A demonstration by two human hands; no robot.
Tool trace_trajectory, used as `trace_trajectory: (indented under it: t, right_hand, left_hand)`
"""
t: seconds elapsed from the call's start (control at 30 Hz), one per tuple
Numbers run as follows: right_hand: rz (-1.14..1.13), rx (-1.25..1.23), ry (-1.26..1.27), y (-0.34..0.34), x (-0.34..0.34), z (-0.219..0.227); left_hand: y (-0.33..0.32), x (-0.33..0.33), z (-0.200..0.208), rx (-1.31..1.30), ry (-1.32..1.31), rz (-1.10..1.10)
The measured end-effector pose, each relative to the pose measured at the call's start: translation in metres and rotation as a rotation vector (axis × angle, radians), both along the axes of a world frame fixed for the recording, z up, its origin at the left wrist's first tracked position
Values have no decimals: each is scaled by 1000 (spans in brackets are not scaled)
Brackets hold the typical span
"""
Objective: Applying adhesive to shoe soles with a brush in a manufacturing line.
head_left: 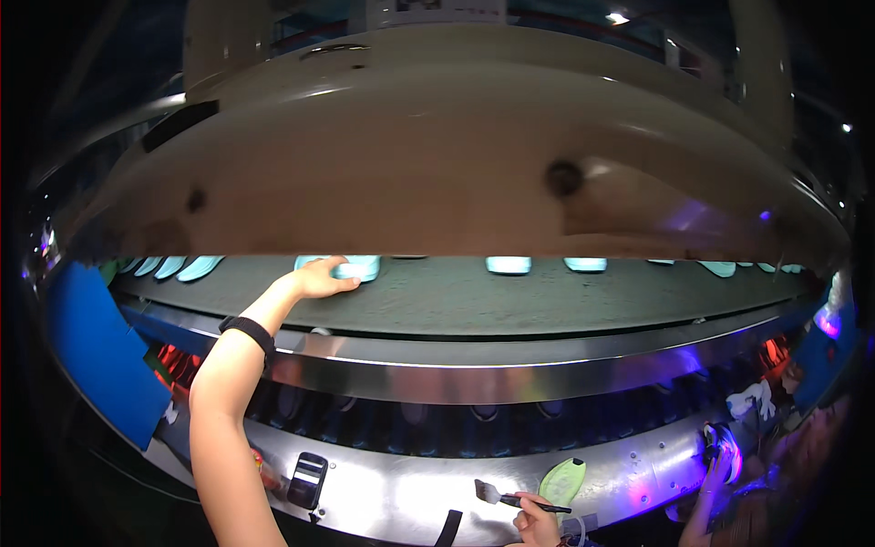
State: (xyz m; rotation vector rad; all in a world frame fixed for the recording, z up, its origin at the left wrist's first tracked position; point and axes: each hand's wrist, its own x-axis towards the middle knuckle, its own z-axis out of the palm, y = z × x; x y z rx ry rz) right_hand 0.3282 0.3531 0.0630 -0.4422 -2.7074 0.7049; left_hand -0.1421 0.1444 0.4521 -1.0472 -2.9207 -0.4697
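The left hand [324, 278] reaches far across to the belt [456, 305] and rests at a light-blue sole [363, 266], right at the lower edge of the big beige hood [365, 210]. The thumb shows on the near side, but the finger ends are hidden, so I cannot tell whether the hand has closed on the sole or only lies over it. A firm hold by the rim, thumb against fingers, would probably serve best here, with the wrist kept low so that the knuckles clear the hood's edge. The forearm does well to stay above the metal rail [437, 378] rather than drag on it.

The right hand [538, 524] grips a brush [492, 494] by its dark handle, bristles pointing left over the counter [410, 492]. A green sole [562, 480] stands just beyond that hand; whether they touch is unclear. Keeping the bristles off the counter seems wise, since any dirt picked up could mark a sole. More soles sit on the belt to the right, so a sideways pull risks knocking a neighbour.
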Motion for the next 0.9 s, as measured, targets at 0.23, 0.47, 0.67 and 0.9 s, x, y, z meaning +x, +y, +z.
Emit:
trace_trajectory:
  t: [0.23, 0.47, 0.67, 0.9]
  right_hand:
    - [-225, -1277, 168, 3, -13, 25]
    - [-292, -1288, 113, 11, -9, 54]
    - [-275, -1383, 138, 17, -2, 60]
    - [-362, -1526, 158, 10, 14, 66]
  left_hand:
    - [41, 48, 55, -161, 62, -71]
    - [67, 25, 13, -55, 86, -60]
    - [130, 66, 26, 129, -21, -194]
    - [202, 90, 4, 56, -42, -284]
